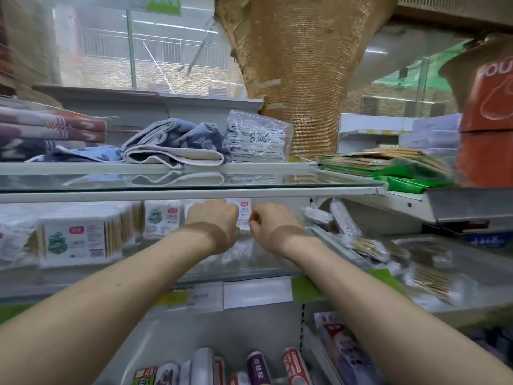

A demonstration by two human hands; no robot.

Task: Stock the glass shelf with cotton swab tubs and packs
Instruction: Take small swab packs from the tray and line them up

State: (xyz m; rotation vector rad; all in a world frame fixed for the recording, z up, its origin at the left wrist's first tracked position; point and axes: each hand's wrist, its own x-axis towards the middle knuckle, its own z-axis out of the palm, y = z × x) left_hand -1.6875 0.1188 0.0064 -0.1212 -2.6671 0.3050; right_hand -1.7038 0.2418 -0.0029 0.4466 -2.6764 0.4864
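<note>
Glass shelf [144,262]: swab pack [73,240] at 9 o'clock, near front edge; second pack [162,219] at 10 o'clock, further back; third pack [244,218] at 12 o'clock, upright.

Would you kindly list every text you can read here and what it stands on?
"8306": handwritten on the clear pack of cloths, upper shelf.
"OU": cut-off white letters on the orange box at right.
Too blurred to read: labels on the cotton swab packs, the shelf price tags, the rolls below, the green sign overhead.
</note>
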